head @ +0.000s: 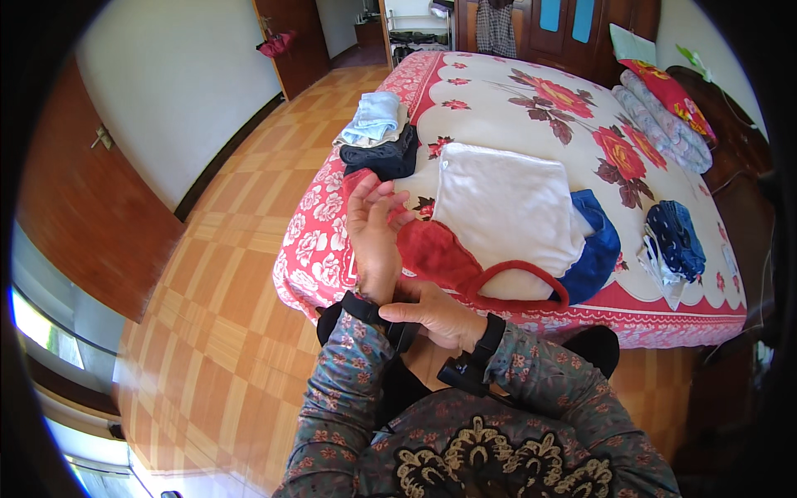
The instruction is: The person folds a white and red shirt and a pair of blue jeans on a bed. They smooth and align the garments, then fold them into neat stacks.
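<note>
My left hand (375,233) is raised with its fingers apart and slightly curled, holding nothing, above the near left corner of the bed. At its wrist, my right hand (439,314) grips the black wrist strap (362,308), thumb on top; its other fingers are partly hidden. Another black strap with a small device (464,373) is on my right wrist. Before me on the bed lies a spread garment with a white body (504,199), a red sleeve (436,249), a blue sleeve (588,255) and a red neckband (523,267).
A stack of folded clothes (380,134) stands at the bed's left edge. Folded blue clothes (675,243) lie on the right of the flowered bedspread (548,131). A rolled quilt (663,124) and a red pillow (672,96) rest at the far right. Wooden doors (93,199) are at the left.
</note>
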Action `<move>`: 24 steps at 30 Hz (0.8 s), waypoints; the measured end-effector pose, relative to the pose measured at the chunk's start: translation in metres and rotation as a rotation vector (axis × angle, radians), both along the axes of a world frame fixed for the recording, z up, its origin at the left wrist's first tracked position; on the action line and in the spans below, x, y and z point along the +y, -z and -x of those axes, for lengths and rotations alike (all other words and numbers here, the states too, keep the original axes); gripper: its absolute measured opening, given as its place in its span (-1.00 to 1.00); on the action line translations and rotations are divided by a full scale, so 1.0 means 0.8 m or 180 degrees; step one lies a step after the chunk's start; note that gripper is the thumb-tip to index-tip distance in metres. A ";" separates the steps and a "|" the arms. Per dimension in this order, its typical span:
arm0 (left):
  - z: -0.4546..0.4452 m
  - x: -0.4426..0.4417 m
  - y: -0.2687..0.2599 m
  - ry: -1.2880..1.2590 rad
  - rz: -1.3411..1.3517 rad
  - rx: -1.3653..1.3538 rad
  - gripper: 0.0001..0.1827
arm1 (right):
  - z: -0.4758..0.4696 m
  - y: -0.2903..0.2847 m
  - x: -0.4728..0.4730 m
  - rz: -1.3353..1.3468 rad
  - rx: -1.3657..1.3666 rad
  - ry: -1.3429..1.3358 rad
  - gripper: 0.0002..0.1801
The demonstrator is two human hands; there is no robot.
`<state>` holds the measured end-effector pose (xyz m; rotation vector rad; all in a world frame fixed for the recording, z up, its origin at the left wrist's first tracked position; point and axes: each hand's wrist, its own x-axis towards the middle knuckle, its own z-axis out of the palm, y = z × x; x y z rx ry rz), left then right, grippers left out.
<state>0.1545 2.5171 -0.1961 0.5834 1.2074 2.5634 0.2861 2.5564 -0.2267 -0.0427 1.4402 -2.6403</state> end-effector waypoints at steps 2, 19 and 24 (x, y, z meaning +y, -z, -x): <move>-0.012 0.002 0.002 -0.0065 0.0292 0.0624 -0.61 | -0.008 0.003 -0.006 0.0039 -0.0015 -0.0004 -0.48; -0.096 0.012 0.046 0.2808 0.0891 0.0820 -0.29 | 0.022 -0.036 0.155 0.0620 0.0575 0.2896 -0.59; -0.108 0.043 0.039 0.2610 0.0977 0.0667 -0.48 | 0.038 -0.051 0.148 -0.0826 0.1402 0.3659 -0.52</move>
